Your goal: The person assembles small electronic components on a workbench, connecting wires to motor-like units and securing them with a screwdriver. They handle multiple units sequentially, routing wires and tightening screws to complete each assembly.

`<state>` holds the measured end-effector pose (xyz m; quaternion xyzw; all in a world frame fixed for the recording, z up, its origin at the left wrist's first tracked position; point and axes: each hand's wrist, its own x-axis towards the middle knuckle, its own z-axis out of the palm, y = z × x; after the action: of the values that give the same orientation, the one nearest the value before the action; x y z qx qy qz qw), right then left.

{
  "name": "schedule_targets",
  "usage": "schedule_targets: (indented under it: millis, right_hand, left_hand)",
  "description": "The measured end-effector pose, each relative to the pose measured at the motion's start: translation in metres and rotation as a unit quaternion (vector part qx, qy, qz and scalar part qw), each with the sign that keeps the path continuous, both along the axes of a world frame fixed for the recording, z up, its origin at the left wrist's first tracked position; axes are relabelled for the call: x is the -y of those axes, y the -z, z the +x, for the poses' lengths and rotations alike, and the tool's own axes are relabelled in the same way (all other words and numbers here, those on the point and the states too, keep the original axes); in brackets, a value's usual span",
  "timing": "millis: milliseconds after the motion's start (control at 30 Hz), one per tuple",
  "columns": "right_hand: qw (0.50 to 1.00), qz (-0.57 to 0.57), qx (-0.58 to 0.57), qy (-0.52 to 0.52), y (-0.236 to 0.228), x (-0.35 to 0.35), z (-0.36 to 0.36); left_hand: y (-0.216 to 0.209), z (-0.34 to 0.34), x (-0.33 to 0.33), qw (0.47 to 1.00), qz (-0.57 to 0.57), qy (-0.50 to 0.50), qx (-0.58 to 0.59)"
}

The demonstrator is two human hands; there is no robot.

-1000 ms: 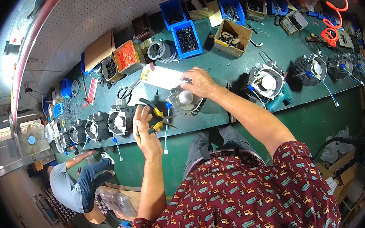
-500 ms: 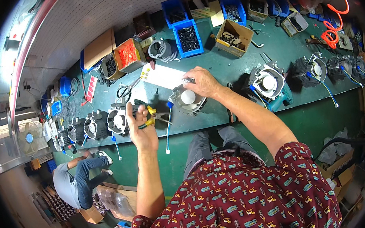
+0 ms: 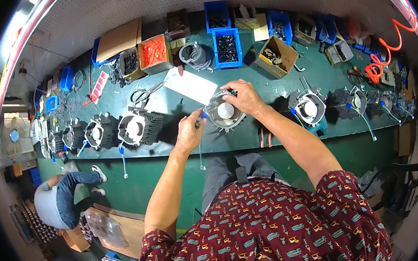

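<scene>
A grey finned metal motor housing [image 3: 213, 114] with a white round centre [image 3: 225, 110] sits on the green bench in front of me. My right hand [image 3: 244, 96] grips its upper right rim, fingers curled over the edge. At its left side my left hand [image 3: 189, 134] is closed, thumb and fingertips pinching the blue sleeve [image 3: 204, 115] of the cable. Below that hand the cable hangs past the bench edge, ending in a white plug [image 3: 203, 168]. A dark tool end [image 3: 198, 124] shows at the left fingers; the rest is hidden in the palm.
Similar housings stand in a row left [image 3: 132, 129] and right [image 3: 310, 109]. Behind lie a white sheet [image 3: 192, 86], scissors [image 3: 140, 95], a box of orange parts [image 3: 155, 53] and blue bins [image 3: 227, 48]. Red-handled pliers [image 3: 265, 137] lie near the front edge. Someone [image 3: 57, 200] sits at lower left.
My left hand, earlier turned palm up with yellow-handled pliers, has moved right to the housing and closed at the blue sleeve. My right hand stays on the rim. The whole view has shifted.
</scene>
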<state>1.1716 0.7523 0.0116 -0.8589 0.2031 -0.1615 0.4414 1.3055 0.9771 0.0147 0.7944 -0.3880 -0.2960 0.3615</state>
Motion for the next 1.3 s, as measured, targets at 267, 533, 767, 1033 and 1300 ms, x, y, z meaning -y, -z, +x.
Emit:
schedule_targets:
  millis: [267, 533, 767, 1033, 1300]
  right_hand:
    - [0.999, -0.017, -0.032, 0.002, -0.017, -0.007, 0.002]
    - [0.998, -0.034, -0.045, -0.006, -0.021, -0.011, 0.005]
    - [0.997, -0.038, -0.06, -0.001, -0.021, -0.012, 0.006]
    - [0.998, -0.027, -0.056, 0.002, -0.02, -0.011, 0.006]
    - [0.998, -0.03, -0.055, -0.007, -0.019, -0.01, 0.007]
  left_hand:
    - [-0.003, -0.01, 0.007, 0.992, 0.048, 0.01, 0.12]
    - [-0.004, -0.001, -0.004, 0.994, 0.047, 0.036, 0.097]
    - [-0.009, 0.008, -0.011, 0.995, 0.071, 0.057, 0.033]
    - [-0.01, 0.012, -0.025, 0.997, 0.068, 0.046, 0.002]
    - [-0.013, 0.011, -0.039, 0.995, 0.07, -0.003, -0.075]
